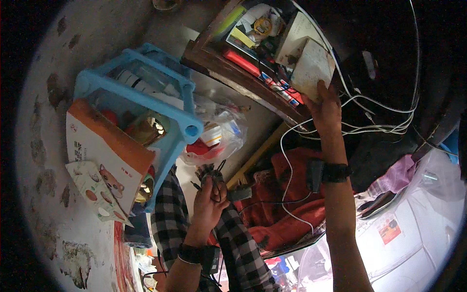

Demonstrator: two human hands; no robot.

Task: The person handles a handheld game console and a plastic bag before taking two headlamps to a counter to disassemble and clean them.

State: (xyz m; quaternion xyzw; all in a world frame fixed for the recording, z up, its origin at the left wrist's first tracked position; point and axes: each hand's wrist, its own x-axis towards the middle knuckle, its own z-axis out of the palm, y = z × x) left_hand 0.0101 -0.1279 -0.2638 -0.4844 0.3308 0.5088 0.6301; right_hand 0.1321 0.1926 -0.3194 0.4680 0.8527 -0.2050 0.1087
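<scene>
My left hand [208,202] is closed around a bundle of dark coiled cable [210,174], held above a black-and-white checked cloth [241,243]. My right hand [325,108] reaches up and grips the lower edge of a worn white cardboard box [311,65] that sits on a dark wooden shelf [228,68]. Both wrists wear black bands. White cables [374,127] run across behind the right hand and hang down past the forearm.
A light blue plastic rack [146,100] holds jars and packets on the left, with an orange-and-white carton [104,155] leaning on it. A clear plastic bag [219,134] lies below the shelf. Red cloth [292,204] and white plastic sheeting [413,233] lie to the right.
</scene>
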